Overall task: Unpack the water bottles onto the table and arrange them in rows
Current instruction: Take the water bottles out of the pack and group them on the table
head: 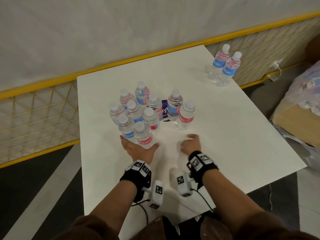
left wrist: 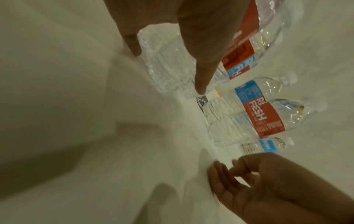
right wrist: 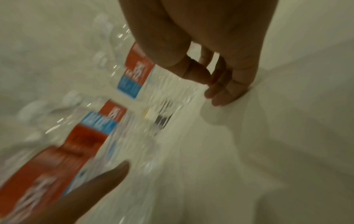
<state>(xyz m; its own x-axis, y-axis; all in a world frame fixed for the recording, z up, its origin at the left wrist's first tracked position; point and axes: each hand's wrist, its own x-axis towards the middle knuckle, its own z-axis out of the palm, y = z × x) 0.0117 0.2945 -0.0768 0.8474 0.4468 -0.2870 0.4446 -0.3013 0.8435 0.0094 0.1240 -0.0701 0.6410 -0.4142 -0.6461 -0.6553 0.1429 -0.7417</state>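
Observation:
Several clear water bottles with red-and-blue labels stand in a tight cluster point(head: 138, 111) on the white table point(head: 225, 135). My left hand point(head: 138, 149) spans the bases of the two nearest bottles, a red-labelled one point(head: 143, 135) and a blue-labelled one point(head: 126, 129), with straight fingers point(left wrist: 203, 72) against them and the thumb point(right wrist: 99, 183) out to the right. My right hand point(head: 189, 142) rests on the table just right of it, fingers loosely curled point(right wrist: 220, 87), holding nothing. Two bottles point(head: 181, 110) stand slightly apart on the cluster's right. Two others point(head: 226, 66) stand at the table's far right corner.
A purple round sticker point(head: 165, 110) lies on the table among the bottles. At the right, a plastic-wrapped pack of bottles point(head: 308, 87) sits on a cardboard box point(head: 292, 125). A yellow mesh railing point(head: 43, 110) runs behind and to the left of the table.

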